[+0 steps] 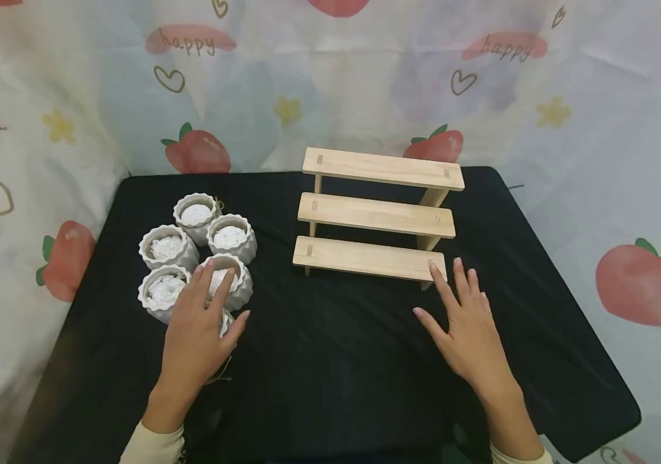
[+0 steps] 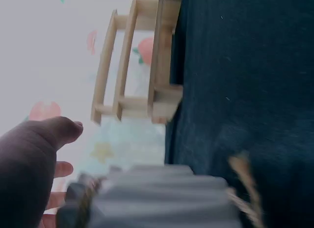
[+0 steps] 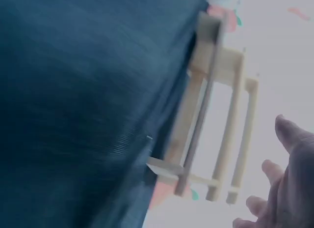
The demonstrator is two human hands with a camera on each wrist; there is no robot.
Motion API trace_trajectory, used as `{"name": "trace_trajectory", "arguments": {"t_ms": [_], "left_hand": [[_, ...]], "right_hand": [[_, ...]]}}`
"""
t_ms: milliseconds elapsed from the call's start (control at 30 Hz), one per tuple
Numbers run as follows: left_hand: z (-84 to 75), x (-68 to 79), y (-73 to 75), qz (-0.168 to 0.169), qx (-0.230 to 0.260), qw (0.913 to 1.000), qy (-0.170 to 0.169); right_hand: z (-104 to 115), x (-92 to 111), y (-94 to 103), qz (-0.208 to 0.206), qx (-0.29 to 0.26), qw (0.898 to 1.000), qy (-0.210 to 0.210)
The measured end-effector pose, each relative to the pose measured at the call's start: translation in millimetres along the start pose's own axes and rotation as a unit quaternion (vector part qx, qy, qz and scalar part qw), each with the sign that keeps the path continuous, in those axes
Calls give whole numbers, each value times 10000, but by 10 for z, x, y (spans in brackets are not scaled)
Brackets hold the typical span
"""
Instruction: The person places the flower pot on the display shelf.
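My left hand (image 1: 199, 335) hovers over the near pots of a cluster at the left, fingers spread and fairly straight. Several white ribbed pots (image 1: 169, 248) stand together there, each with a white crocheted-looking piece inside. Part of the nearest pot (image 1: 226, 322) is hidden behind that hand; in the left wrist view its ribbed side (image 2: 162, 203) fills the bottom, with a twine end beside it. My right hand (image 1: 469, 335) is spread in front of a three-step wooden shelf (image 1: 373, 258), its index fingertip overlapping the lowest step's right end in the head view. Neither hand holds anything.
A black cloth (image 1: 330, 386) covers the table. Behind and at both sides hangs a pale curtain (image 1: 365, 96) printed with fruit, hearts and flowers. Thin twine (image 1: 220, 375) lies by the left wrist. The shelf's far end stands close to the back edge.
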State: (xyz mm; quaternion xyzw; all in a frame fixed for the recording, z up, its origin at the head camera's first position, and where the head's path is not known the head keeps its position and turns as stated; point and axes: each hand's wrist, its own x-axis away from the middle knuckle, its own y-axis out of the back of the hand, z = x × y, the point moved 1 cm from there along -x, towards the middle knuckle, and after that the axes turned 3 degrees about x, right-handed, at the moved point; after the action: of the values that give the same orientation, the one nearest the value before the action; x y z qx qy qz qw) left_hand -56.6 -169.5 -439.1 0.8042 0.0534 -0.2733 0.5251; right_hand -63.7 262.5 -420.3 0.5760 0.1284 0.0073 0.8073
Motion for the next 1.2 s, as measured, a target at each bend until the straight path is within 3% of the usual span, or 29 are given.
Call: {"name": "trace_trajectory", "arguments": {"t_ms": [100,333,700,1000,1200], "left_hand": [[57,87,1,-256,164,9994,185],[139,189,-3,-436,239,9981,357],[101,303,-85,-736,663,9928,672],[99,450,-165,-1238,1390,9759,1138],[128,526,-191,-1982,1397,9637,1121]], "right_hand": [[-46,-89,66,-153,-241,9994,-174],[-136,-374,133,-219,-550,9974,-406],[-236,-821,-37,-56,-1022,9924,-679],[-240,-1059,-265,-464,-1726,9768,-1177],[-266,-1167,-357,-1046,-2255,9563,-1540]]}}
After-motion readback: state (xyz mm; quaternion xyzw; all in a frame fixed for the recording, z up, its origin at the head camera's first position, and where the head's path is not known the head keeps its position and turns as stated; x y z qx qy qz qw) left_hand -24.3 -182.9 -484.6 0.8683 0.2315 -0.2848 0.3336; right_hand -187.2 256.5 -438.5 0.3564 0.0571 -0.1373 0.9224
